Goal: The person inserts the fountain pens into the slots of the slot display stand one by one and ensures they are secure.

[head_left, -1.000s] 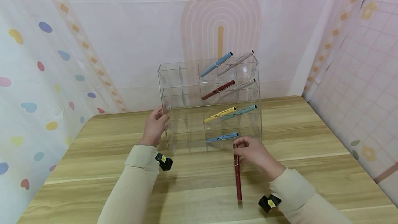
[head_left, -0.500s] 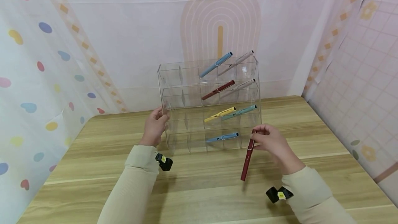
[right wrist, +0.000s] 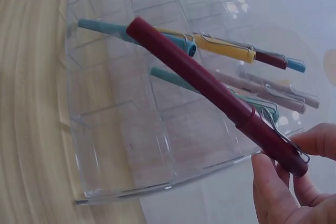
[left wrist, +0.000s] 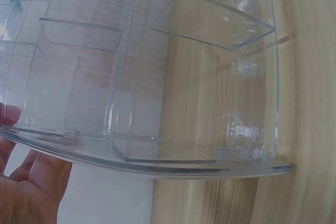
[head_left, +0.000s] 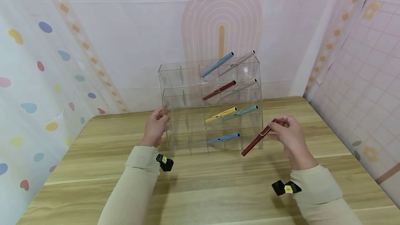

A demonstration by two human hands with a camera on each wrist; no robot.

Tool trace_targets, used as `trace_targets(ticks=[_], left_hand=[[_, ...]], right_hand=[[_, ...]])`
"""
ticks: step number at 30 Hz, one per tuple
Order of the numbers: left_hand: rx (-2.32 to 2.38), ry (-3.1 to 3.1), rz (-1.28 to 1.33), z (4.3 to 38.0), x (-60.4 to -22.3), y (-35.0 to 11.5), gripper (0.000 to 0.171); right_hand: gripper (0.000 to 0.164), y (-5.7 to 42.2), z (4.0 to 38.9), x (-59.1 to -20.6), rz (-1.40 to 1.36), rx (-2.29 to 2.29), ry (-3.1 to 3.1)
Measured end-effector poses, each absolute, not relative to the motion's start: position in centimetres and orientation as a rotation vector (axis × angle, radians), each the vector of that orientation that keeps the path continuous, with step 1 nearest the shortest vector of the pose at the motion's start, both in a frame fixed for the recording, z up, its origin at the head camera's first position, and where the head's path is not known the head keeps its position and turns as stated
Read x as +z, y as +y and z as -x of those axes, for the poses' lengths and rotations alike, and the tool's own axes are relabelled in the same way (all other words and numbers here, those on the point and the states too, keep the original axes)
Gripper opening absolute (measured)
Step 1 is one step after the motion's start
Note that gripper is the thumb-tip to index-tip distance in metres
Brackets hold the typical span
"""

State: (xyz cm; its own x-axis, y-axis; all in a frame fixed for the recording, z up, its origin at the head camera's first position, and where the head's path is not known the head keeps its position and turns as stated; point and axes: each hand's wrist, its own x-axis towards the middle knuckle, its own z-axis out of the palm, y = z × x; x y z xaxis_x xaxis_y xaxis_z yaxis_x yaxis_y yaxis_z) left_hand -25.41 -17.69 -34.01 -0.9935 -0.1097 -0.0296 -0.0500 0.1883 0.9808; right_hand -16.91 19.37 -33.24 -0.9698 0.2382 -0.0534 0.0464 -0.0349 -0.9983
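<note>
A clear tiered pen rack [head_left: 184, 96] stands at the table's far side. On its left edge my left hand [head_left: 155, 126] pinches the side panel; in the left wrist view a fingertip [left wrist: 10, 114] shows inside and other fingers outside. My right hand [head_left: 290, 133] holds a dark red fountain pen [head_left: 257, 142] by its clip end, tilted, its other end pointing down-left before the rack's lower right corner. In the right wrist view the dark red pen [right wrist: 197, 80] is pinched between thumb and fingers, apart from the rack. The bottom tier's rightmost compartment holds no pen.
Pens lean in the rack: blue [head_left: 217, 65] and pale [head_left: 239, 61] on top, red [head_left: 219, 90] and pale [head_left: 245, 85] below, then yellow [head_left: 221, 115] and teal [head_left: 240, 113], and blue [head_left: 223, 138] at the bottom. A patterned curtain [head_left: 140, 27] hangs behind the wooden table [head_left: 200, 190].
My right hand has moved right and away from me with the dark red pen, whose lower end has swung up from near vertical to a slant. The left hand and the rack have stayed put.
</note>
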Motion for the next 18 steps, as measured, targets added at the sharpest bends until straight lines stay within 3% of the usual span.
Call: trace_targets(ticks=[18], left_hand=[[-1.978,-2.394,-0.13,25.3,-33.9,-17.7,0.053]], right_hand=[[0.021,18.4,17.6,-34.2,0.444,2.103,-1.726]])
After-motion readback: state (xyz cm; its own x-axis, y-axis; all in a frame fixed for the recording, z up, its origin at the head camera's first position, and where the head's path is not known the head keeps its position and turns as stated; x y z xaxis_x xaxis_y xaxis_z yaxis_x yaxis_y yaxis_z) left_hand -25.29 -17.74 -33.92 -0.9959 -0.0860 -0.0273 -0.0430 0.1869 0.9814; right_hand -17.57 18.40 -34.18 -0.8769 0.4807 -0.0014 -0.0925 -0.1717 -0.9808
